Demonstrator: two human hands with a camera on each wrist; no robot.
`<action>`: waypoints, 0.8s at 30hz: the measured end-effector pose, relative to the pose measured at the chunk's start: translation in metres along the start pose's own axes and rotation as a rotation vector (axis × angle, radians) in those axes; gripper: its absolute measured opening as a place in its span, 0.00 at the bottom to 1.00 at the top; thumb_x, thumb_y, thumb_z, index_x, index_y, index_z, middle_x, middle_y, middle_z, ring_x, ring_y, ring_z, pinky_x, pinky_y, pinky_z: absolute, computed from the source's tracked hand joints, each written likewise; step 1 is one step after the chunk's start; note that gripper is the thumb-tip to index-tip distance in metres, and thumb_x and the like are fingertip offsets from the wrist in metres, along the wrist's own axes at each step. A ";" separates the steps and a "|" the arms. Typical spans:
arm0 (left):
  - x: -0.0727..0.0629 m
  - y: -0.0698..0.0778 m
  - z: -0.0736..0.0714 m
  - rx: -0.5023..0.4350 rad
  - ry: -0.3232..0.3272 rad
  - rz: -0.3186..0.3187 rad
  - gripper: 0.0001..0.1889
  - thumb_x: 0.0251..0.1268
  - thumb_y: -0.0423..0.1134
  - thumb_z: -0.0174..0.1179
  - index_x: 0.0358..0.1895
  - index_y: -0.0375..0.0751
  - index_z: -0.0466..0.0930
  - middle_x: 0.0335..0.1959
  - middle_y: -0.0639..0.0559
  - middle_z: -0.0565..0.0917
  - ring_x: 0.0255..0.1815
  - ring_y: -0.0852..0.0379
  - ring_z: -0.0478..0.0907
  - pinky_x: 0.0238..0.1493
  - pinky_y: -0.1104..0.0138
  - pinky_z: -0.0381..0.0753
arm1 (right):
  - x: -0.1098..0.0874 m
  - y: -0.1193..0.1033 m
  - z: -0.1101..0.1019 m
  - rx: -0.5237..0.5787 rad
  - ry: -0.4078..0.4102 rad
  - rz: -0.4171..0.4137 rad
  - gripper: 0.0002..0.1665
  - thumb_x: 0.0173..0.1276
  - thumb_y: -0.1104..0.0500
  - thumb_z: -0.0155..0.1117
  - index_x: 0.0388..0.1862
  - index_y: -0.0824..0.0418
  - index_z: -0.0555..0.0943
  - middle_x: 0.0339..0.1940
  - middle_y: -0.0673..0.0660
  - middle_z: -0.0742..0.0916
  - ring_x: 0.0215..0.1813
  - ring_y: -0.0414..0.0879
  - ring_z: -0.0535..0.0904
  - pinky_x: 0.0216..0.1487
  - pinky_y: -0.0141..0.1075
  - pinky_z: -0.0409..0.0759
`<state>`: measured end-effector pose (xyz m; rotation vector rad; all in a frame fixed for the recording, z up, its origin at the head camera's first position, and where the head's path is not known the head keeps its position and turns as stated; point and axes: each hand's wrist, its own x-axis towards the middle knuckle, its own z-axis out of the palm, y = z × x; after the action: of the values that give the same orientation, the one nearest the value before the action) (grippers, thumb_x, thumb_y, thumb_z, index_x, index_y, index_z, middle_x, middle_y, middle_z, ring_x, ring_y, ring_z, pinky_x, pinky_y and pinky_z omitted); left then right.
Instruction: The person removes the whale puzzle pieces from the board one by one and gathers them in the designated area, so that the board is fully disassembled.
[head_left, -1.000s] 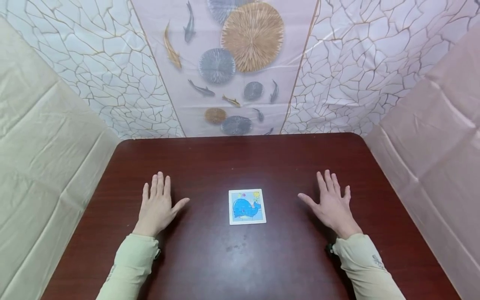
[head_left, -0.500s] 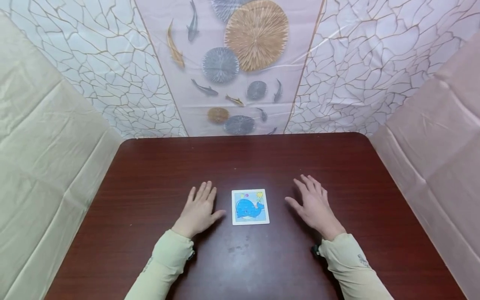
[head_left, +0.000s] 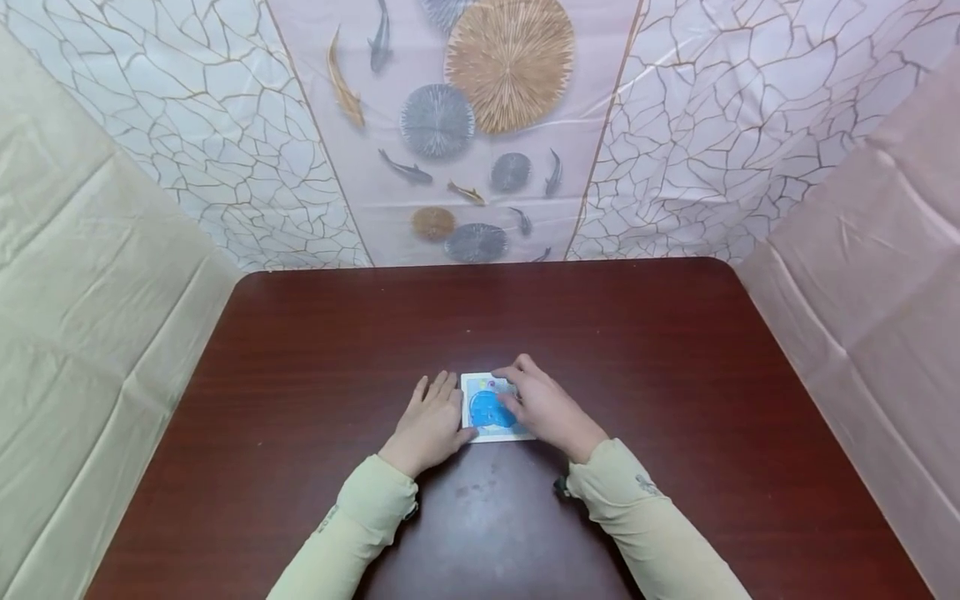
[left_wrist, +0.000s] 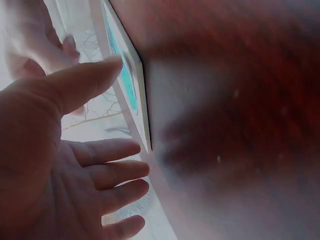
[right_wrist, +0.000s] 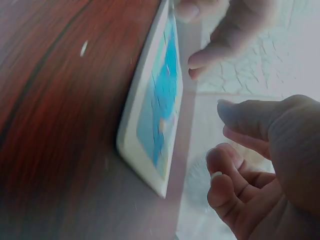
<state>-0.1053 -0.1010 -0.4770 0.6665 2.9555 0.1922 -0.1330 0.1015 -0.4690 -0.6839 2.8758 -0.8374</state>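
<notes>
A small white-framed jigsaw puzzle (head_left: 487,412) with a blue whale picture lies flat on the table. My left hand (head_left: 427,423) is beside its left edge, fingers fairly straight; in the left wrist view the thumb (left_wrist: 95,82) reaches over the frame's border. Above the puzzle's right part hovers my right hand (head_left: 551,408), covering the whale's tail in the head view. Its thumb (right_wrist: 250,117) and bent fingers (right_wrist: 225,185) stand apart with nothing between them, and a gap shows between them and the puzzle (right_wrist: 155,120) in the right wrist view.
The dark reddish-brown table (head_left: 337,325) extends around the puzzle on all sides. Behind it hangs a patterned sheet (head_left: 465,150) with fish and round leaves. Pale padded walls (head_left: 97,333) rise at the left and right.
Both hands have moved inward from the table's sides to the puzzle. The right hand's fingers have gone from spread to bent over it. The puzzle lies in the same place.
</notes>
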 end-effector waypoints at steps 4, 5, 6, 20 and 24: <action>-0.002 0.002 0.001 0.037 0.057 0.070 0.30 0.62 0.53 0.63 0.58 0.32 0.76 0.65 0.36 0.72 0.68 0.41 0.66 0.69 0.44 0.62 | 0.011 -0.006 0.008 -0.024 -0.055 -0.015 0.22 0.67 0.58 0.66 0.59 0.60 0.79 0.44 0.55 0.75 0.34 0.41 0.72 0.39 0.32 0.77; -0.003 0.002 0.002 0.046 0.076 0.085 0.29 0.62 0.53 0.63 0.57 0.33 0.77 0.63 0.37 0.73 0.67 0.42 0.67 0.68 0.44 0.64 | 0.013 -0.006 0.010 -0.026 -0.065 -0.016 0.22 0.67 0.58 0.66 0.59 0.61 0.79 0.44 0.55 0.75 0.34 0.41 0.72 0.39 0.32 0.78; -0.004 0.003 0.003 0.052 0.094 0.097 0.28 0.62 0.53 0.64 0.57 0.35 0.78 0.61 0.38 0.75 0.66 0.43 0.68 0.67 0.45 0.66 | 0.014 -0.005 0.011 -0.027 -0.073 -0.017 0.22 0.67 0.57 0.66 0.59 0.61 0.79 0.44 0.54 0.74 0.35 0.41 0.72 0.39 0.32 0.78; 0.001 0.005 0.012 0.048 0.131 0.127 0.18 0.65 0.53 0.60 0.46 0.43 0.83 0.48 0.45 0.77 0.55 0.47 0.74 0.62 0.47 0.71 | 0.024 0.002 0.019 -0.065 -0.120 0.011 0.23 0.67 0.53 0.67 0.59 0.57 0.79 0.41 0.52 0.71 0.34 0.42 0.72 0.37 0.33 0.76; 0.003 0.002 0.010 0.045 0.141 0.129 0.14 0.65 0.53 0.60 0.34 0.45 0.82 0.39 0.49 0.75 0.49 0.48 0.76 0.62 0.48 0.72 | 0.028 -0.002 0.021 -0.084 -0.134 0.028 0.23 0.66 0.51 0.67 0.58 0.56 0.80 0.40 0.52 0.71 0.34 0.42 0.72 0.35 0.33 0.76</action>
<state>-0.1055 -0.0969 -0.4868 0.8855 3.0598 0.1906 -0.1531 0.0775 -0.4839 -0.6787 2.8067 -0.6442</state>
